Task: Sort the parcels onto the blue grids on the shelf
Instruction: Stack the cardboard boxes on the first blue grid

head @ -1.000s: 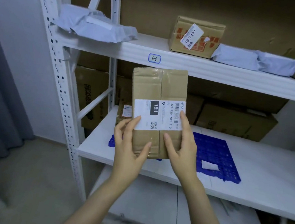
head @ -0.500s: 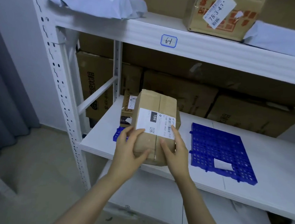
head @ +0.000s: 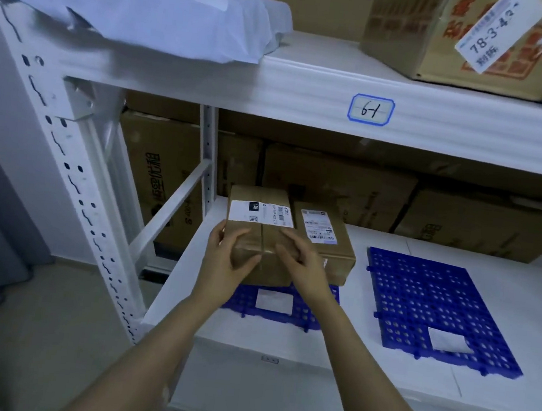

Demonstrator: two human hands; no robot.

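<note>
I held the parcel [head: 258, 234] at its near end with both hands. My left hand [head: 226, 262] was wrapped round the near left corner, thumb over the top. My right hand [head: 303, 269] had its fingers bent over the near right edge, so both were grasping the box and neither had let go.

The parcel lay label up just beyond my fingertips, over the far part of the left blue grid [head: 244, 305]. The grid's near strip and its white slip [head: 274, 302] showed under my wrists. I judged the box to be down or very nearly down, though I could not tell whether its full weight was on the grid.

A second parcel [head: 326, 245] sat immediately to the right of my right fingers, apparently touching mine. To finish well I would settle the box flat, square to its neighbour and fully on the grid, and only then loosen my hold without dragging it. Both forearms reached forward, wrists nearly level and close together above the shelf board [head: 264, 339].
</note>
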